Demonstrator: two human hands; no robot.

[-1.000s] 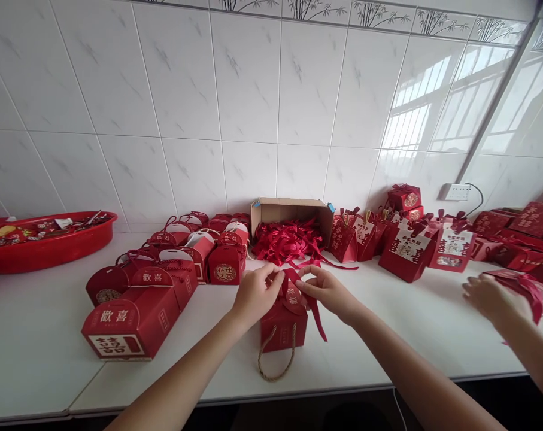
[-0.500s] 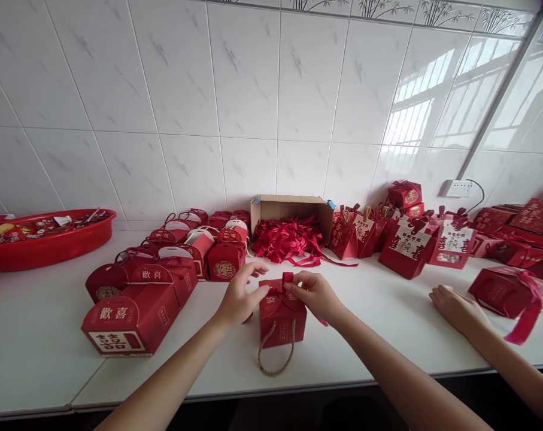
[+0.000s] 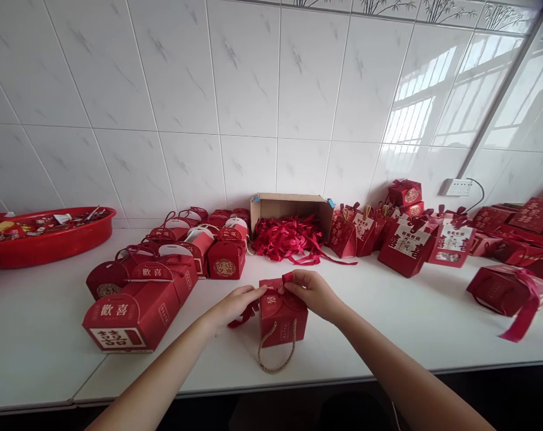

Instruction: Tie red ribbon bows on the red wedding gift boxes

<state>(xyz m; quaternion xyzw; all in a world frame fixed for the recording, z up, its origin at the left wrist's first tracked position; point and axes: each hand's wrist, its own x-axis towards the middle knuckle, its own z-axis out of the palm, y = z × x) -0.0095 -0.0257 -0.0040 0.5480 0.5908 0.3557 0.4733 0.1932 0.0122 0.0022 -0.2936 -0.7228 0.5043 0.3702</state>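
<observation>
A small red gift box (image 3: 282, 317) with a rope handle stands on the white counter (image 3: 379, 323) in front of me. A red ribbon (image 3: 242, 315) runs across its top and hangs off its left side. My left hand (image 3: 233, 306) is at the box's left, fingers closed on the ribbon there. My right hand (image 3: 314, 292) rests on the box's top right, pinching the ribbon's other end.
An open cardboard box (image 3: 291, 209) spilling red ribbons (image 3: 289, 238) sits against the tiled wall. Several red gift boxes stand left (image 3: 132, 311) and right (image 3: 408, 245). A red basin (image 3: 42, 239) is far left. A ribboned box (image 3: 507, 290) lies at the right.
The ribbon has gone from held above the box to pulled across its top; my left hand dropped to the box's left side. Another person's hand at the right has left the view.
</observation>
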